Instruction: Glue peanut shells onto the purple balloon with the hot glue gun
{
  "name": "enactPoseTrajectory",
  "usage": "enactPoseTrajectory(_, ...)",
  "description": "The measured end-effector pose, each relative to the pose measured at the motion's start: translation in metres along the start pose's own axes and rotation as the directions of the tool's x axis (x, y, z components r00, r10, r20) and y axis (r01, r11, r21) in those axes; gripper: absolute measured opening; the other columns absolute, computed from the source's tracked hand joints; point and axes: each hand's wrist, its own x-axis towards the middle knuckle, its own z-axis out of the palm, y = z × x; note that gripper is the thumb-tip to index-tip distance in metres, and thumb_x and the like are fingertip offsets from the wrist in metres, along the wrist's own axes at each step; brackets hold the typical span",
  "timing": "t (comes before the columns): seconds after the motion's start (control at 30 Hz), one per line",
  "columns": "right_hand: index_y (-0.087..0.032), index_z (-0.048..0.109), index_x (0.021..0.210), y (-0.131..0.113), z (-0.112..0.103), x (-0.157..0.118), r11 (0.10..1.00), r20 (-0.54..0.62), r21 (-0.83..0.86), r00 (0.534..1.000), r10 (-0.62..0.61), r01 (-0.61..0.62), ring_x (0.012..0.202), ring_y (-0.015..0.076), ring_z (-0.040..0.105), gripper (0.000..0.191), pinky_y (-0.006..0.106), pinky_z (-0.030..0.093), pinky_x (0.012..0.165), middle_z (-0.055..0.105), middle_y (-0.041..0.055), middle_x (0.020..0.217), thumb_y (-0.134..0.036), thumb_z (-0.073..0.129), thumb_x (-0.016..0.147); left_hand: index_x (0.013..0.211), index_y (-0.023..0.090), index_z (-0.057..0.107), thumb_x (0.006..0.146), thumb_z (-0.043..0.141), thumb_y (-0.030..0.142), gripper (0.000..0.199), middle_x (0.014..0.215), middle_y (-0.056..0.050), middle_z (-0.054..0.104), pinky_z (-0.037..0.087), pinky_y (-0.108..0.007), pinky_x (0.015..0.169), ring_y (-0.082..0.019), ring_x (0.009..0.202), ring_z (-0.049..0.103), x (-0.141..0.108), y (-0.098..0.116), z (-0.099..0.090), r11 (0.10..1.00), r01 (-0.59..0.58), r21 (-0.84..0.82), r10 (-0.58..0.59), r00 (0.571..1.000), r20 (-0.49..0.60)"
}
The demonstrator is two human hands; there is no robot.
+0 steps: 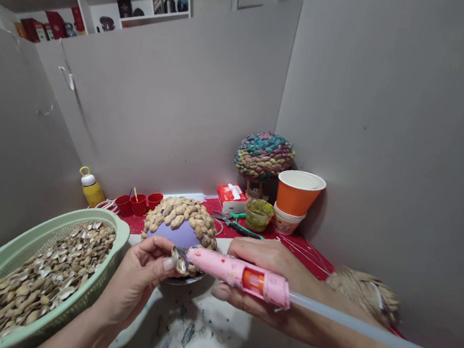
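Note:
Between thumb and fingers, my left hand [143, 267] pinches a half peanut shell [181, 260], its hollow side showing. My right hand [262, 278] grips a pink glue gun [225, 268] with a long translucent glue stick out of its back. The gun's nozzle is at the shell, and whether it touches cannot be told. Just behind them, a purple dome [179, 234] has peanut shells [183, 210] over its top and right side, with a bare purple patch facing me. Its base is partly hidden by my hands.
A green basket [122, 234] of shells stands at the left. Behind are red cups [139, 205], pliers [244, 230], a bowl [258, 215], an orange bucket [297, 195] and a colourful shell-covered dome [264, 156]. Twine [363, 292] lies at the right. Grey panels surround the table.

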Motion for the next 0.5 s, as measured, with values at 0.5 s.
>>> enactPoseTrajectory(0.5,-0.02,0.041,0.066,-0.0002,-0.0003,-0.0001,1.0,0.015,-0.012,1.0,0.003,-0.003,0.052,0.0095,0.04,0.041,0.022,0.028,0.048,0.046,-0.0027,0.062,-0.049,0.057,0.089,0.083,0.017,0.072,0.069,0.083,0.017,0.018,0.078,0.0,0.074,0.054,-0.018,0.071,-0.011,0.071,0.069,-0.0006,-0.0011,-0.0009,1.0,-0.019,-0.025,0.019,1.0,0.004)
